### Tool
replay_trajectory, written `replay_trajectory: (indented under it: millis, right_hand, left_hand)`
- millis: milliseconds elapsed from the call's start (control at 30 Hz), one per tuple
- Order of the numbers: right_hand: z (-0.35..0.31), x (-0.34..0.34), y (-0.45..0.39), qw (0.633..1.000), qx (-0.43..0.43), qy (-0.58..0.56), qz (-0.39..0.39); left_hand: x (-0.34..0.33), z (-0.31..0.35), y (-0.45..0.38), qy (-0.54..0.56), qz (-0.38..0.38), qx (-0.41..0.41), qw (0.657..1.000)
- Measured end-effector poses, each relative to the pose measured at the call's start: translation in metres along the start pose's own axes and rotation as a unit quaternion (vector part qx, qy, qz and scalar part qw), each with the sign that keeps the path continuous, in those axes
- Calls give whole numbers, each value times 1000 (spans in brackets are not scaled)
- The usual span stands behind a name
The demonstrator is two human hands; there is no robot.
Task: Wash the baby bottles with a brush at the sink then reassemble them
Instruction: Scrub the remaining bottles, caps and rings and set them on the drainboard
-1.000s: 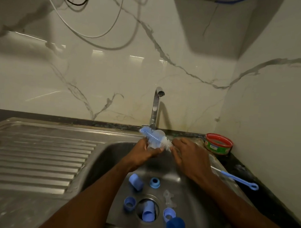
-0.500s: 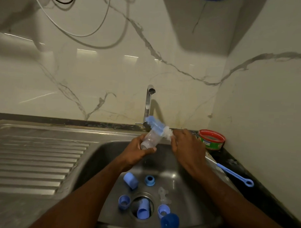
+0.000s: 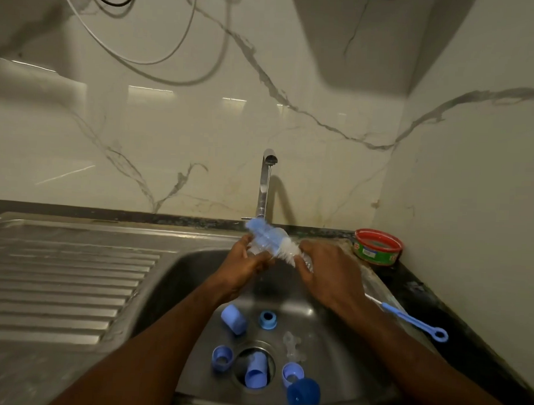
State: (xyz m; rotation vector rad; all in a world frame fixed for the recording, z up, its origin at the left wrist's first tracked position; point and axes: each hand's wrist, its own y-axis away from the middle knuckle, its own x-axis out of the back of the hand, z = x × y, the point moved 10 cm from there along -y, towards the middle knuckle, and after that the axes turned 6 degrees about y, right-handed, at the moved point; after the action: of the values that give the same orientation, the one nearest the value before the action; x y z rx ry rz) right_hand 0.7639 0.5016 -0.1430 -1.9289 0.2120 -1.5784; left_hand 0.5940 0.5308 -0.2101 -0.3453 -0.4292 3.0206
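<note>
My left hand [image 3: 245, 262] holds the bottle [image 3: 266, 243]. My right hand [image 3: 327, 274] holds the brush [image 3: 284, 248] in it. Blue caps [image 3: 233, 319] lie below my hands.

One head-worn camera looks forward and down from above the sink [image 3: 197, 269], close over the basin, facing the tap [image 3: 265, 184] and marble wall [image 3: 171, 123].
</note>
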Motion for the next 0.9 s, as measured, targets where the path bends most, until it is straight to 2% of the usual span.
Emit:
replay_trajectory:
  millis: [67,233,300,367,433,533,600,667,767,900]
  right_hand:
    - [-7,1,3,1000,21,-14,-3]
    - [17,8,-10,997,-66,24,33]
    - [10,4,-7,999,-43,-1,18]
    - [-4,-1,0,1000,16,-22,-6]
    - [-9,2,2,999,32,-31,1]
    - [7,10,-8,999,-33,4,39]
    - [14,8,-9,998,-60,22,29]
    - [6,2,-4,999,-31,8,-4]
    - [-14,1,5,998,33,-45,-31]
    - [9,6,-10,999,-50,0,15]
  left_hand:
    - [5,3,2,-38,3,-17,999]
    - [1,-1,-3,-28,2,2,1000]
    - [2,-1,-2,-15,0,3,1000]
    - [4,0,0,-10,-7,-4,1000]
    - [4,2,2,-14,-3,-7,1000]
    - [-7,3,0,13,-21,1,1000]
    - [-9,-1,0,55,-24,26,998]
    - [-7,0,2,44,-23,19,999]
    - [0,4,5,-35,-11,-6,999]
    - [-7,0,2,-18,-28,8,999]
